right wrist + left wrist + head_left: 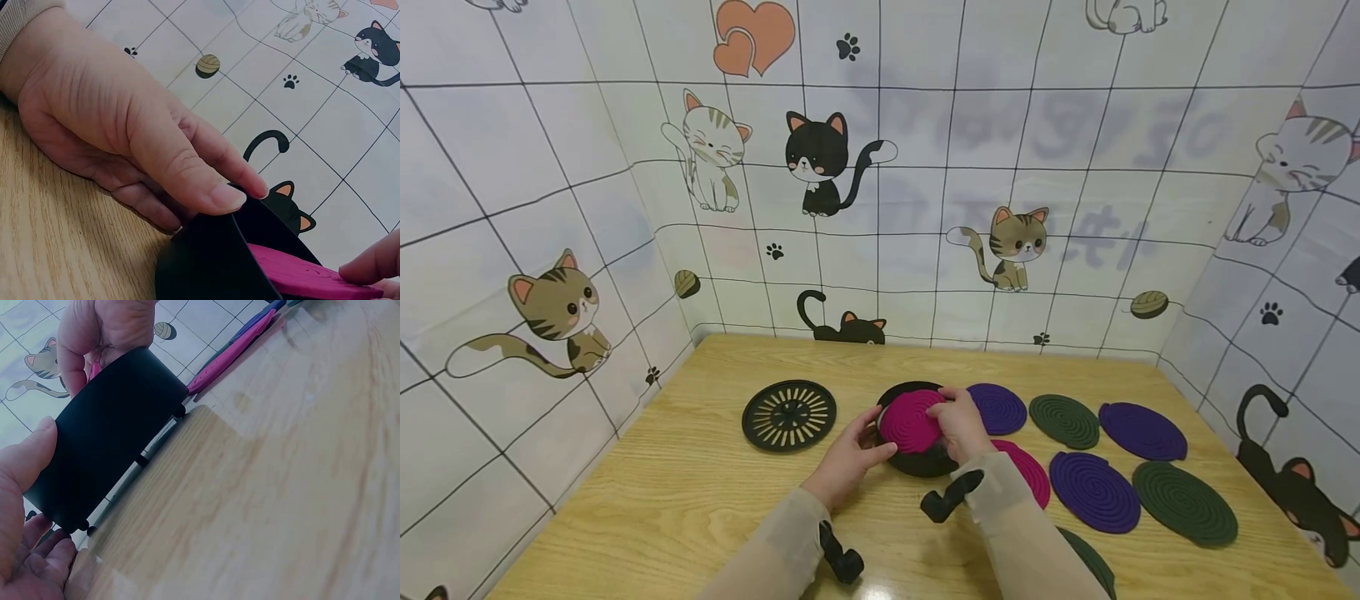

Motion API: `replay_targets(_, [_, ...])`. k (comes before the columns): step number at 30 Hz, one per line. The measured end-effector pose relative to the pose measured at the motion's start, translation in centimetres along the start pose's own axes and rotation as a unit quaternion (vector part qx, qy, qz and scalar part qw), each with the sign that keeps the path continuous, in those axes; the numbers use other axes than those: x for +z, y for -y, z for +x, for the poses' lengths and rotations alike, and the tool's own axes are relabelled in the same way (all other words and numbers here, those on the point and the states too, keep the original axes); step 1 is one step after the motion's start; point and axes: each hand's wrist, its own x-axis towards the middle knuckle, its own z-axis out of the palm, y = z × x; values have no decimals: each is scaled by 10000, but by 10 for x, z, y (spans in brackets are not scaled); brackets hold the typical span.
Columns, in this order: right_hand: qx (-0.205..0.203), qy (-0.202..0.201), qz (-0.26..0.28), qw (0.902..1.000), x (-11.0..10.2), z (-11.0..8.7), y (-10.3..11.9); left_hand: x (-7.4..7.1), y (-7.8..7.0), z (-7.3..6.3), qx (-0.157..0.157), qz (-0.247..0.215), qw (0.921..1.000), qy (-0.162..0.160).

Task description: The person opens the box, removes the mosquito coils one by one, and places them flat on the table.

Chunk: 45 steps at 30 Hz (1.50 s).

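A pink spiral mosquito coil (910, 422) lies tilted over the mouth of a round black coil holder (922, 466). My right hand (962, 427) pinches the coil at its right edge. Around the holder's left side my left hand (846, 463) is curled, its thumb near the front. In the left wrist view the holder (115, 431) shows a smooth side wall and small feet beneath. The right wrist view shows the pink coil (300, 273) partly inside the rim, with my left thumb (206, 187) on that rim.
A black slotted lid (790, 411) lies to the left. On the right are several flat coils: purple (997, 408), green (1065, 421), and a pink one (1026, 475) partly behind my right sleeve. The patterned cloth wall (917, 275) borders the wooden table (700, 500).
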Motion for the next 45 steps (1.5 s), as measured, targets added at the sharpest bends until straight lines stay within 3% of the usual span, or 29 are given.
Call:
replay_targets(14, [-50, -158, 133, 9998, 2, 3, -2, 0, -4, -1, -34, 23, 10000, -56])
replay_targets(34, [-14, -252, -263, 9993, 3, 1, -3, 1, -6, -3, -25, 96, 9999, -94])
replay_targets(45, [-174, -497, 38, 9986, 2, 0, -2, 0, -3, -1, -58, 126, 9999, -65])
